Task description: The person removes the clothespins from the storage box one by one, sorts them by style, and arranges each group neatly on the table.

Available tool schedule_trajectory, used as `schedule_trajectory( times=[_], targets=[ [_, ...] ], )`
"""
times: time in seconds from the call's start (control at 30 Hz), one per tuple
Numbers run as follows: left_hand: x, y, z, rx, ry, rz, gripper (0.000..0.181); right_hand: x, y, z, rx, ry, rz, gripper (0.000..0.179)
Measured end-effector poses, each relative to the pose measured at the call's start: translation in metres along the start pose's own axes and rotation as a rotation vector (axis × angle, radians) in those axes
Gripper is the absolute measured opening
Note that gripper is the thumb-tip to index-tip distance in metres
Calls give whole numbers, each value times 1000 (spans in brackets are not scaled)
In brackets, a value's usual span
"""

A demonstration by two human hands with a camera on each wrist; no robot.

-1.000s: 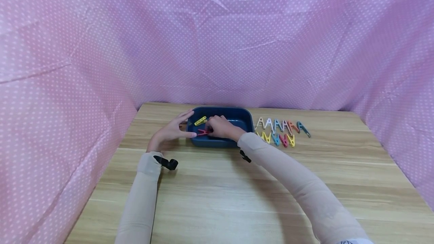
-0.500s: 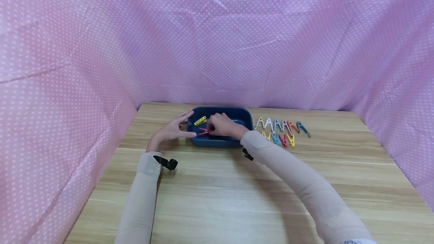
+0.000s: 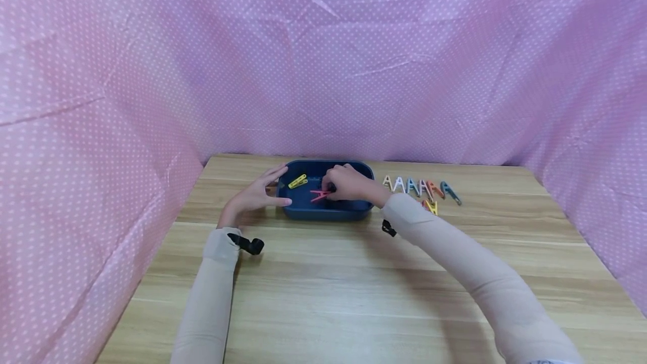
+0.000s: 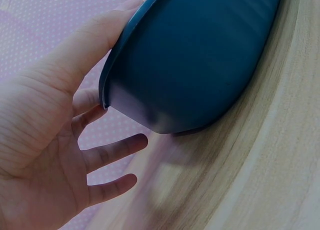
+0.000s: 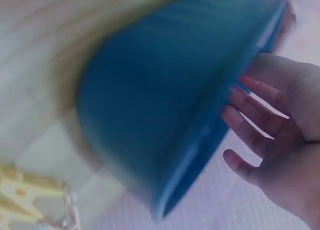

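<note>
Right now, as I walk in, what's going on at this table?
A person's right hand seems to pinch a red clip in or just above a dark blue bin, while the left hand, fingers spread, touches the bin's left end. A yellow clip lies inside the bin. More colourful clips sit on the table to its right, some partly behind the right sleeve.

Right hand (image 3: 350, 183) moved rightward in tub (image 3: 326, 214), red clothespin (image 3: 318, 196) carried along, sleeve (image 3: 467, 254) covering more lower-row clothespins (image 3: 432, 207)

1 basin (image 3: 328, 214) | 6 far-row clothespins (image 3: 411, 183) | inside: 1 yellow (image 3: 297, 182), 1 red (image 3: 320, 194)
</note>
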State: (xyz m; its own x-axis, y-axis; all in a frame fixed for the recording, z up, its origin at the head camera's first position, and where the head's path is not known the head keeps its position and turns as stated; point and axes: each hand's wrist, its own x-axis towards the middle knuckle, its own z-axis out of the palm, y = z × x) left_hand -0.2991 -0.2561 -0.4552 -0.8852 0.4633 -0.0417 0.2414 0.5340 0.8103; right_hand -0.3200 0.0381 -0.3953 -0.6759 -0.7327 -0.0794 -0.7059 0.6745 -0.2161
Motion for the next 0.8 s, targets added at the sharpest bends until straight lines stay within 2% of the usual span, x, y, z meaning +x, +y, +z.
schedule_trajectory(
  times=[0.3,0.53,0.8],
  targets=[
    [0,1,0,-3,-12,12,99,-35,21,-24,-5,107,-22,8],
    [1,0,1,-7,-10,-3,98,-69,40,-37,-17,188,-29,10],
    [0,2,0,-8,-12,15,97,-102,63,-43,-6,187,50,9]
  ],
)
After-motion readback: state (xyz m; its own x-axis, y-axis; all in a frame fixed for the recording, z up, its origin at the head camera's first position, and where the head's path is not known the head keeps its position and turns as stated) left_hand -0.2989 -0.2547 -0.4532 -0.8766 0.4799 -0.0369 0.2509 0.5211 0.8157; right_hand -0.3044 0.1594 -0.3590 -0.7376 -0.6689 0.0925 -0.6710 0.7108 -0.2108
